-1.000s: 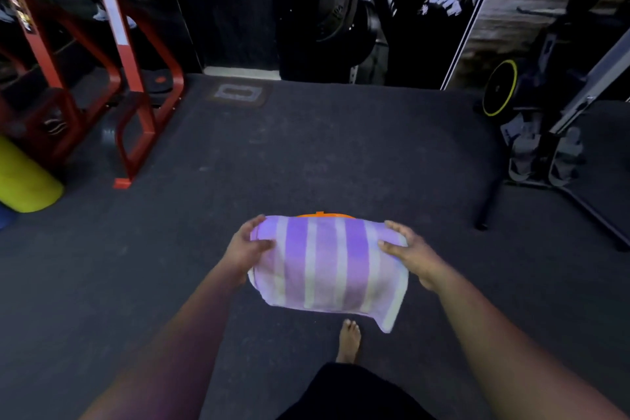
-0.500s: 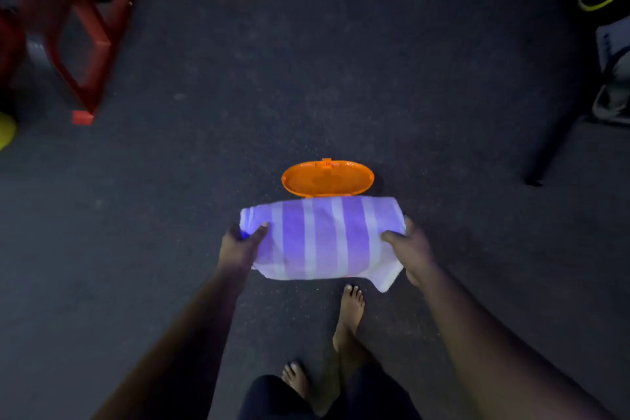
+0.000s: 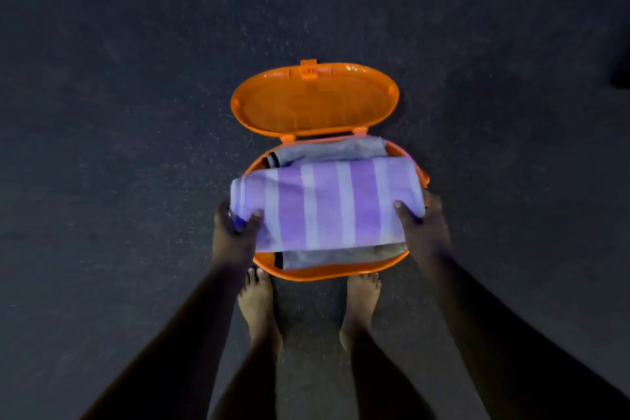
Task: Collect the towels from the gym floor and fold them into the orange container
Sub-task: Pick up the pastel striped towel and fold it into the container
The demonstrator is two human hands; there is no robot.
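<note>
Feet bare on the dark floor, toes pointing at the near rim of the orange container; the left toes sit right against that rim, the right toes just short of it. Both forearms reach down and forward from the bottom corners of the view.

Left hand grips the left end of the folded purple-and-white striped towel: thumb lies on top of the cloth, fingers curl round its edge and underneath. Right hand holds the right end the same way, thumb on top, fingers wrapped behind the fold. Towel is a neat flat bundle, stripes running near to far, held level across the open mouth of the container and spanning nearly its full width; the left end overhangs the rim a little. Cannot tell whether it already rests on what lies below or is a touch above it.

Inside the container, a grey towel with a dark band at its left edge shows both in front of and behind the striped one.

Beyond, the oval lid stands flipped open on two hinges at the far rim, inner face up, latch tab at its far edge.
</note>
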